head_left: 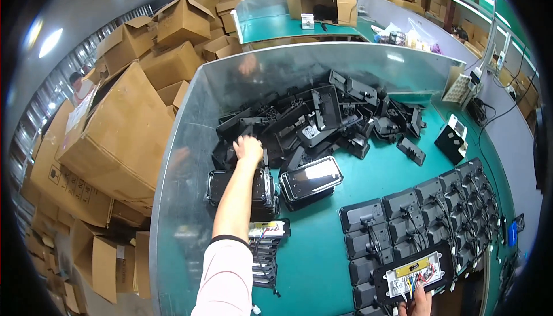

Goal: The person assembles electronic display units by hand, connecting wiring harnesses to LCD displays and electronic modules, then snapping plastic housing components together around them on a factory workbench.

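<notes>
My left hand (249,149) reaches to the near left side of a heap of black plastic housings (328,106), its fingers curled down over a black plastic part (247,127). The heap partly hides that part's shape. Low at the right, my right hand (419,303) grips the near edge of an open black lamp housing (443,264). Inside the housing sit a white plate, a yellow strip and several coloured wires. It is held above rows of black housings with cables (415,212).
Stacked black frames with clear covers (311,181) stand near my left forearm, beside a pile of wired units (266,252). A metal guard (190,126) borders the green table (311,247). Cardboard boxes (121,137) crowd the left. A white-and-black box (452,139) stands at right.
</notes>
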`<act>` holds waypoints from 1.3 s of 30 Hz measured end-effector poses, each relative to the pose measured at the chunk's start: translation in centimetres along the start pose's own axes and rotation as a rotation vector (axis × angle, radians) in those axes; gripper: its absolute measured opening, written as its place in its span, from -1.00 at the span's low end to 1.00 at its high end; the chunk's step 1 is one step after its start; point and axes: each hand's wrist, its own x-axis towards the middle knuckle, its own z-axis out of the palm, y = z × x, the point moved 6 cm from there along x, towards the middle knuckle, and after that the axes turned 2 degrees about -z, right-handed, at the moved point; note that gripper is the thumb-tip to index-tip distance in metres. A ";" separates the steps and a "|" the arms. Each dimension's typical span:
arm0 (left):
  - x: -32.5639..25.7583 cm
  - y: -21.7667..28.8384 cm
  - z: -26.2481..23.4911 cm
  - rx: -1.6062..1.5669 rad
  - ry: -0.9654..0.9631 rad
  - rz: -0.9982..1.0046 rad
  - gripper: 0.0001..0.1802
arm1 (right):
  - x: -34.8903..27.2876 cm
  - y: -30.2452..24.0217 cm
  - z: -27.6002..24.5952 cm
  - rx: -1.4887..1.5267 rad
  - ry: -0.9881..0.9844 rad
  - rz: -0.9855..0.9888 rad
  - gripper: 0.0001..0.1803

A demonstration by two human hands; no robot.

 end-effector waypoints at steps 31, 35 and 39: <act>-50.0 8.6 -8.9 -0.783 -0.547 0.842 -0.07 | -6.3 12.0 0.4 0.397 -0.560 0.126 -0.68; -51.8 9.1 -9.2 -0.559 -0.211 0.728 -0.01 | -7.0 12.0 1.4 0.262 -0.605 0.057 -0.50; -52.5 9.4 -9.7 -0.597 -0.124 0.642 -0.01 | -7.1 11.7 0.8 -0.073 -0.537 -0.109 -0.46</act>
